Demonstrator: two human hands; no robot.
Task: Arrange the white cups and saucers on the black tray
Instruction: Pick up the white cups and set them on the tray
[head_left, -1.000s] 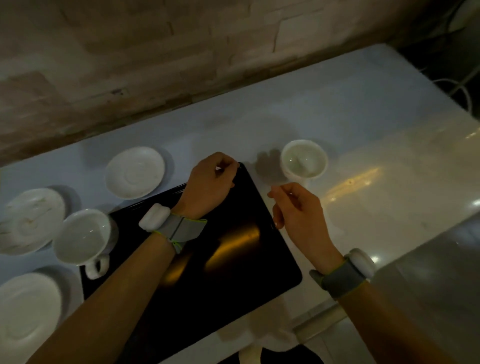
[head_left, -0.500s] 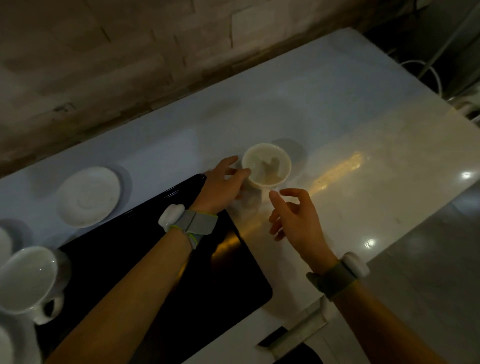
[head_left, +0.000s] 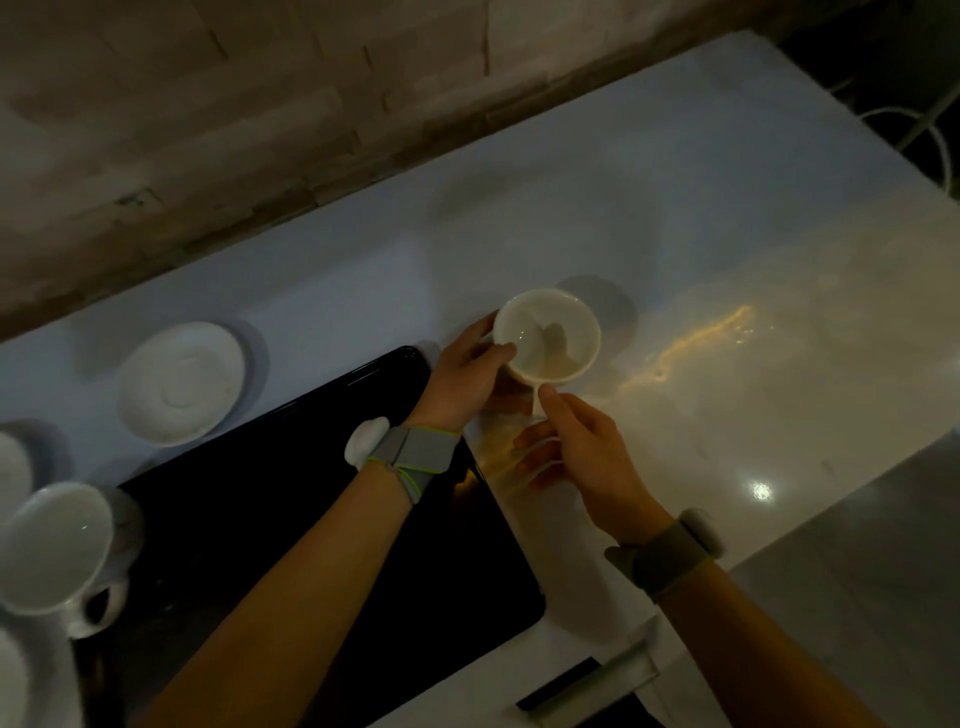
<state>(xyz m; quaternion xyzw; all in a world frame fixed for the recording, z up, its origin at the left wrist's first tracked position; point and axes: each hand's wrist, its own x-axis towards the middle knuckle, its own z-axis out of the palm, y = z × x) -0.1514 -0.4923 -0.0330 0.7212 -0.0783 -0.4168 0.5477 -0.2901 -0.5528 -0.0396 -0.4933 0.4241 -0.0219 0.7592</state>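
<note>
A white cup (head_left: 550, 335) stands on the countertop just past the far right corner of the black tray (head_left: 291, 499). My left hand (head_left: 462, 376) grips its left side, thumb on the rim. My right hand (head_left: 582, 447) is just below the cup, its forefinger touching the cup's handle; the fingers are apart. A white saucer (head_left: 182, 382) lies on the counter beyond the tray's far left edge. A second white cup (head_left: 54, 551) with its handle toward me sits at the tray's left edge.
Parts of other white saucers (head_left: 10, 473) show at the left frame edge. A brick wall (head_left: 260, 119) runs behind the white countertop (head_left: 701, 218). The counter's near edge drops to a grey floor (head_left: 857, 597) at the lower right.
My left hand has left the tray's corner and closed on the white cup. My right hand has come up to the cup's handle. The camera view has shifted right.
</note>
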